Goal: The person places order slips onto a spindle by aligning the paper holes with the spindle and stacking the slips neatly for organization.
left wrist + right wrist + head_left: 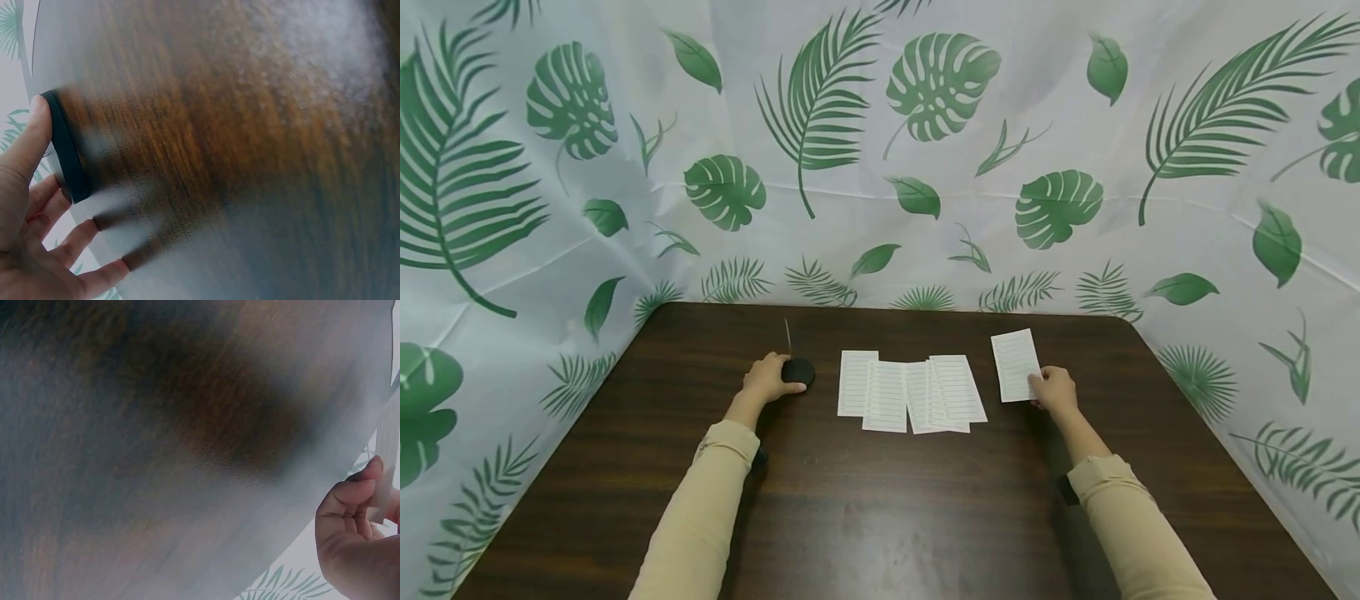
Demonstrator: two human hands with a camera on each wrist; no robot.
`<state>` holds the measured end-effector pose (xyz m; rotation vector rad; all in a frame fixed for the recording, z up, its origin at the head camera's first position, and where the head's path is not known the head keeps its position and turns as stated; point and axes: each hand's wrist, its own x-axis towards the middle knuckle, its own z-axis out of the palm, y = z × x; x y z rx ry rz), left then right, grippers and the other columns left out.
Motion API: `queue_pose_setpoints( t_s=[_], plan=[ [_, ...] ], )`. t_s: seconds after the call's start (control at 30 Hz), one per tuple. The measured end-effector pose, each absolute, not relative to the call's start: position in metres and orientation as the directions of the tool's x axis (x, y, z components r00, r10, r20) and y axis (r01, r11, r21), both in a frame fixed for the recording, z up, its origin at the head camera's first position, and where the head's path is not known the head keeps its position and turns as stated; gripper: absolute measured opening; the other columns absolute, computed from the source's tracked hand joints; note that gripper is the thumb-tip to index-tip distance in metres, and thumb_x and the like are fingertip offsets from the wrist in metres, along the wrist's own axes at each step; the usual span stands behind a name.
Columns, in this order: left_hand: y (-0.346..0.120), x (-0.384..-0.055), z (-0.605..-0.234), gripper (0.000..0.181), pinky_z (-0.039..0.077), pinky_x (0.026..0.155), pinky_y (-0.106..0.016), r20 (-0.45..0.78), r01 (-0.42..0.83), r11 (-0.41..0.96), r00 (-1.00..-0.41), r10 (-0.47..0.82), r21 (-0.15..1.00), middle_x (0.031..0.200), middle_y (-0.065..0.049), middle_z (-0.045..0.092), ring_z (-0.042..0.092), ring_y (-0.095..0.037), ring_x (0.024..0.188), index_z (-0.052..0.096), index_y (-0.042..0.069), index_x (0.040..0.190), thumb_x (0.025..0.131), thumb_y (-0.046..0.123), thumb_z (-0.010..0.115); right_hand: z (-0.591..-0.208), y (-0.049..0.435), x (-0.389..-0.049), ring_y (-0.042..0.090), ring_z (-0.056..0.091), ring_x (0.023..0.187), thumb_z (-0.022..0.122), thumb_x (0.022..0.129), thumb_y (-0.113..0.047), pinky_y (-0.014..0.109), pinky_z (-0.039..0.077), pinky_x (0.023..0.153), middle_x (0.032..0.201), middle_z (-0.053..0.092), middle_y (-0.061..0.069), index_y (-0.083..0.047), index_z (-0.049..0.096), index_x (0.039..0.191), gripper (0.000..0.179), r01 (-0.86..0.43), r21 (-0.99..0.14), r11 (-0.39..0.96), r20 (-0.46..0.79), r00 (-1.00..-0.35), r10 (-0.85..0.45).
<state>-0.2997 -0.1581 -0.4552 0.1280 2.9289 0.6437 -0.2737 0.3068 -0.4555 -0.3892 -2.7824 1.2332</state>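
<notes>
At the left of the table, my left hand [765, 379] pinches the round black base of a receipt spike [799, 372] between thumb and fingers; its thin metal pin points up. In the left wrist view the thumb lies along one side of the base [67, 150], and the outer fingers are spread with their tips at the tabletop. Over on the right, my right hand [1055, 389] pinches a printed paper slip [1014, 367] by its lower right edge. The right wrist view shows this slip [387, 444] nearly edge-on between thumb and fingers. Several similar slips [886, 398] lie overlapping between the hands.
The dark wooden table [880, 500] has rounded far corners. Behind it and at both sides hangs a white cloth [865, 167] printed with green leaves, close to the table's far edge.
</notes>
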Motion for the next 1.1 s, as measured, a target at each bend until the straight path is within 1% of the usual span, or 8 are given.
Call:
queue_pose_setpoints(
  t_s=[0.13, 0.23, 0.33, 0.5, 0.63, 0.83, 0.97, 1.1],
  plan=[
    [-0.158, -0.299, -0.454, 0.071, 0.038, 0.1, -0.064, -0.124, 0.057, 0.905, -0.985, 0.119, 0.422, 0.137, -0.027, 0.042, 0.043, -0.049, 0.122, 0.04, -0.003, 0.139, 0.086, 0.035, 0.068, -0.453, 0.303, -0.274, 0.007, 0.049, 0.042, 0.043, 0.089, -0.007, 0.019, 0.043, 0.038, 0.057, 0.054, 0.007, 0.02, 0.055, 0.099, 0.032, 0.191, -0.742, 0.643, -0.015, -0.963, 0.269],
    [-0.159, -0.299, -0.453, 0.072, 0.038, 0.1, -0.064, -0.128, 0.049, 0.905, -0.985, 0.113, 0.422, 0.138, -0.027, 0.042, 0.043, -0.049, 0.122, 0.04, -0.002, 0.139, 0.086, 0.035, 0.069, -0.452, 0.3, -0.274, 0.007, 0.048, 0.042, 0.044, 0.089, -0.007, 0.018, 0.042, 0.039, 0.059, 0.056, 0.008, 0.021, 0.056, 0.102, 0.034, 0.178, -0.753, 0.634, 0.001, -0.963, 0.271],
    [-0.16, -0.3, -0.452, 0.072, 0.039, 0.1, -0.064, -0.129, 0.04, 0.908, -0.986, 0.103, 0.416, 0.138, -0.026, 0.042, 0.043, -0.049, 0.122, 0.04, -0.002, 0.14, 0.086, 0.036, 0.069, -0.451, 0.296, -0.276, 0.006, 0.049, 0.044, 0.045, 0.09, -0.008, 0.017, 0.043, 0.04, 0.065, 0.059, 0.014, 0.022, 0.056, 0.105, 0.035, 0.17, -0.768, 0.617, 0.004, -0.963, 0.27],
    [-0.16, -0.3, -0.452, 0.072, 0.039, 0.1, -0.063, -0.128, 0.05, 0.908, -0.985, 0.113, 0.415, 0.138, -0.027, 0.042, 0.043, -0.049, 0.122, 0.04, -0.002, 0.14, 0.086, 0.036, 0.069, -0.448, 0.29, -0.274, 0.006, 0.051, 0.049, 0.047, 0.091, -0.009, 0.016, 0.046, 0.043, 0.081, 0.062, 0.026, 0.023, 0.053, 0.11, 0.038, 0.178, -0.794, 0.581, -0.013, -0.961, 0.276],
    [-0.158, -0.3, -0.454, 0.072, 0.04, 0.1, -0.062, -0.123, 0.06, 0.908, -0.985, 0.121, 0.416, 0.137, -0.027, 0.042, 0.044, -0.049, 0.121, 0.04, -0.003, 0.139, 0.086, 0.036, 0.069, -0.444, 0.286, -0.271, 0.005, 0.051, 0.051, 0.047, 0.092, -0.009, 0.017, 0.047, 0.045, 0.088, 0.061, 0.029, 0.023, 0.052, 0.112, 0.038, 0.176, -0.804, 0.568, -0.021, -0.963, 0.269],
    [-0.158, -0.299, -0.455, 0.072, 0.04, 0.1, -0.062, -0.128, 0.06, 0.907, -0.984, 0.124, 0.416, 0.138, -0.027, 0.042, 0.044, -0.049, 0.121, 0.041, -0.002, 0.139, 0.085, 0.036, 0.07, -0.44, 0.278, -0.269, 0.007, 0.05, 0.053, 0.047, 0.092, -0.01, 0.02, 0.047, 0.048, 0.082, 0.061, 0.022, 0.021, 0.054, 0.11, 0.036, 0.184, -0.809, 0.558, -0.041, -0.965, 0.259],
    [-0.158, -0.3, -0.456, 0.072, 0.04, 0.099, -0.063, -0.119, 0.069, 0.903, -0.984, 0.131, 0.424, 0.138, -0.026, 0.043, 0.044, -0.049, 0.121, 0.041, -0.003, 0.139, 0.085, 0.036, 0.069, -0.436, 0.271, -0.268, 0.007, 0.05, 0.057, 0.048, 0.093, -0.01, 0.018, 0.047, 0.049, 0.082, 0.061, 0.016, 0.019, 0.054, 0.111, 0.034, 0.195, -0.83, 0.523, -0.065, -0.964, 0.256],
    [-0.159, -0.3, -0.455, 0.072, 0.039, 0.101, -0.063, -0.118, 0.061, 0.901, -0.985, 0.123, 0.429, 0.139, -0.026, 0.042, 0.043, -0.048, 0.122, 0.041, -0.002, 0.139, 0.085, 0.036, 0.069, -0.429, 0.263, -0.269, 0.005, 0.051, 0.059, 0.048, 0.094, -0.01, 0.016, 0.047, 0.049, 0.078, 0.062, 0.01, 0.019, 0.054, 0.111, 0.034, 0.167, -0.848, 0.503, -0.058, -0.972, 0.227]
  ],
)
